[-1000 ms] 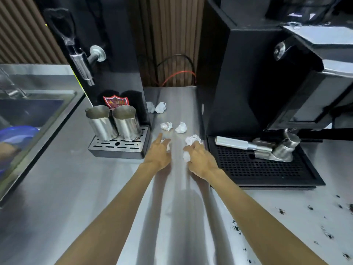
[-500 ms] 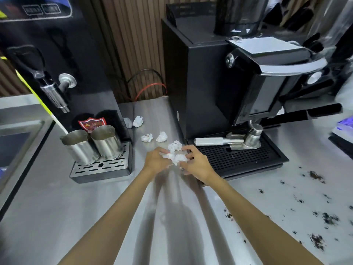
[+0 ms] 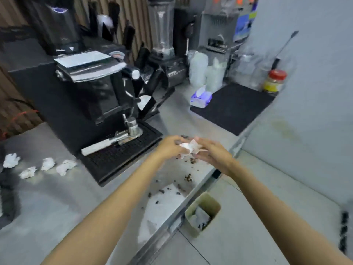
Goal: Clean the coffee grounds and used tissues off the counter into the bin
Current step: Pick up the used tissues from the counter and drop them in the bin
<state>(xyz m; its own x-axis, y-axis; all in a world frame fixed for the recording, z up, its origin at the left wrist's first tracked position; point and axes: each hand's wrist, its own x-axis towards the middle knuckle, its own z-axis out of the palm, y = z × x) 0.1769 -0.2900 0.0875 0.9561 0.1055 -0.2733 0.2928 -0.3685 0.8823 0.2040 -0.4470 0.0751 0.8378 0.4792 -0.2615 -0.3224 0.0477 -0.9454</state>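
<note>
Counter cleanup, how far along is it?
Early. Done: some paper already lies in the bin. In hand: the left hand and right hand hold tissues. Left: four tissue balls and grounds on the counter.

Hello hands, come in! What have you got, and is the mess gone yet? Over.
Both hands shut on tissue wad. Four tissues and grounds left on counter. Bin on floor below, nothing in the way.

The single head view looks steeply down and forward from above the counter (image 3: 57, 207), close over its right edge, taking in the floor (image 3: 267, 217) and bin (image 3: 193, 224) beyond.
</note>
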